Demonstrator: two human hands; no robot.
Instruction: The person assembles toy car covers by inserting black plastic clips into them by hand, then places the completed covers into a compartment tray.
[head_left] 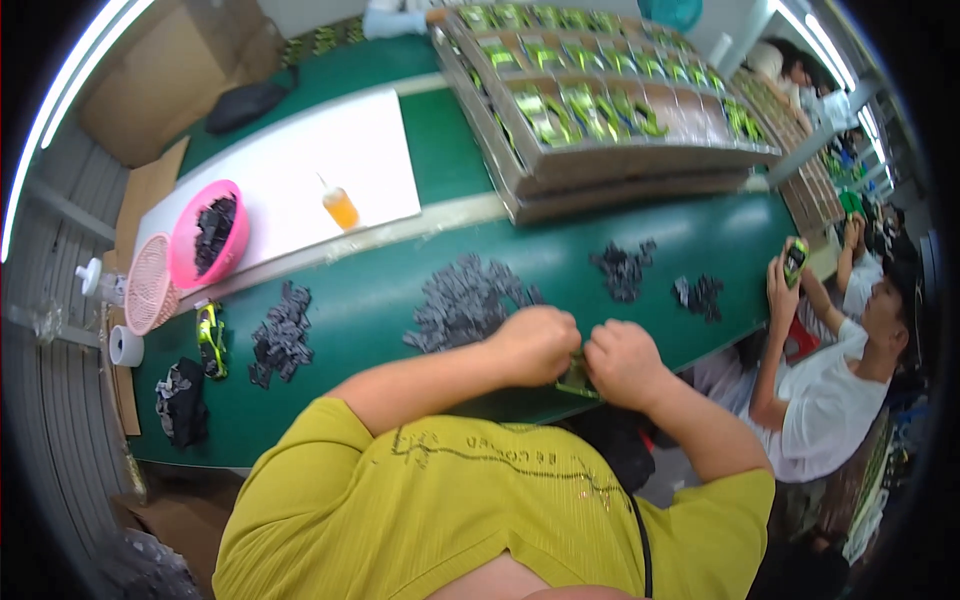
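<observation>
Between both hands (535, 347) (624, 363), green part (577, 380), partly hidden

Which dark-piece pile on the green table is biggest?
The middle pile, just beyond the left hand; it spreads clearly wider than any other.

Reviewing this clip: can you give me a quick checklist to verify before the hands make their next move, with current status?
1. Left hand and right hand together at the green piece: ok.
2. Secure grip on that piece: cannot tell, fingers hide most of it.
3. Large pile of dark grey pieces close to the left hand: ok.
4. Dark grey pieces gathered in one pile: not ok, several separate piles lie on the green tabletop.
5. Needle-tipped bottle of orange liquid away from the piles, on the white board: ok.
6. Co-worker's hand clear of both hands: ok.
</observation>
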